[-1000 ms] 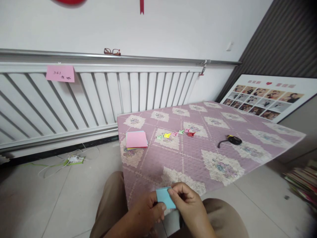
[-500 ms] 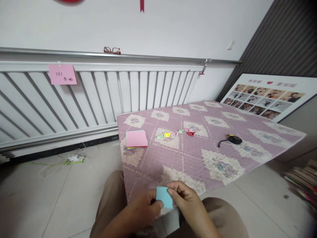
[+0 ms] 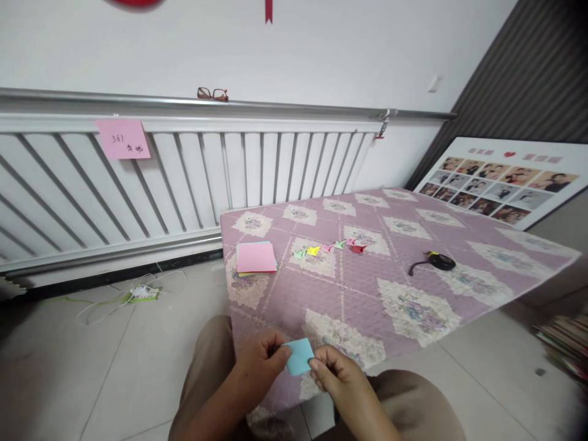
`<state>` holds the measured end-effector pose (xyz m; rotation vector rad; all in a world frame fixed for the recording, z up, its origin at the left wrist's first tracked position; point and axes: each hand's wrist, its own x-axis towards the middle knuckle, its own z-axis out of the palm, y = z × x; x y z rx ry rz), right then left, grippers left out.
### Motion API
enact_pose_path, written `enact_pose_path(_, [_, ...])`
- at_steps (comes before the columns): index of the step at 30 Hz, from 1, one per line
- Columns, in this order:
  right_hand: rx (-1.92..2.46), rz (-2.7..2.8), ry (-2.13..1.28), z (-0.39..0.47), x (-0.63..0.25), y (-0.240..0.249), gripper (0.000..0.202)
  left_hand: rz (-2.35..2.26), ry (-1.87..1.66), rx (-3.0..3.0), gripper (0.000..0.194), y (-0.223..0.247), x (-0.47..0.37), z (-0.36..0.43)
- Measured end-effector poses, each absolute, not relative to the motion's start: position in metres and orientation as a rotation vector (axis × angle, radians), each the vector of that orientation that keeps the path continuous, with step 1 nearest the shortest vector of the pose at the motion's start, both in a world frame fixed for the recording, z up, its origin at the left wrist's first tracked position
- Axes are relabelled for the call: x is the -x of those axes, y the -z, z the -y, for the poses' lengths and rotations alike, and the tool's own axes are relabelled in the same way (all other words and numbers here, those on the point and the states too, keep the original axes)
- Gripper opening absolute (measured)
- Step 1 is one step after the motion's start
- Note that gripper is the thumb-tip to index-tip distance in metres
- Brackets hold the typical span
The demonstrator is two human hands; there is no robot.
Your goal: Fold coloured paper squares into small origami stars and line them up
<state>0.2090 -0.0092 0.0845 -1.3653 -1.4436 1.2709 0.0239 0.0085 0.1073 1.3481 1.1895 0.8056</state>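
A small light-blue square of folded paper (image 3: 299, 356) is held above the near edge of the cloth-covered table (image 3: 294, 306). My left hand (image 3: 260, 367) pinches its upper left corner between thumb and fingers. At its right side, the thumb and fingers of my right hand (image 3: 337, 373) close on the edge. Farther back on the cloth lies a row of small folded paper pieces (image 3: 327, 248) in green, yellow, pink and red. To their left rests a stack of coloured paper sheets (image 3: 256, 257), pink on top.
A black object with a strap (image 3: 441, 261) lies on the table's right part. Glasses (image 3: 212, 94) sit on the pipe above the radiator (image 3: 257, 165). A power strip with cables (image 3: 143, 294) is on the floor at left, and stacked books (image 3: 565, 343) stand at right.
The blue paper has turned and tilted between my hands. My left hand has moved from its lower left side up to the upper left corner; my right grip has slid lower.
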Motion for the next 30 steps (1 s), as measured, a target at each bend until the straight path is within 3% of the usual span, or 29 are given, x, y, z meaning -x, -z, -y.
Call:
enact_pose_path(8, [1.428, 1.583, -1.117, 0.018, -0.201, -0.084, 0.038, -1.162, -0.938, -1.213, 0.026, -0.094, -0.027, -0.012])
enact_pose_path(16, [1.469, 1.387, -1.016, 0.027, -0.187, -0.06, 0.046, -0.943, -1.035, -0.68, 0.049, -0.071, -0.056, 0.002])
enact_pose_path(24, [1.393, 1.329, -1.06, 0.033, -0.178, -0.052, 0.043, -1.014, -1.036, -0.766, 0.027, -0.062, -0.064, 0.01])
enact_pose_path(30, [1.415, 1.308, -1.012, 0.035, -0.176, -0.052, 0.045, -0.986, -1.065, -0.743, 0.029, -0.064, -0.062, 0.011])
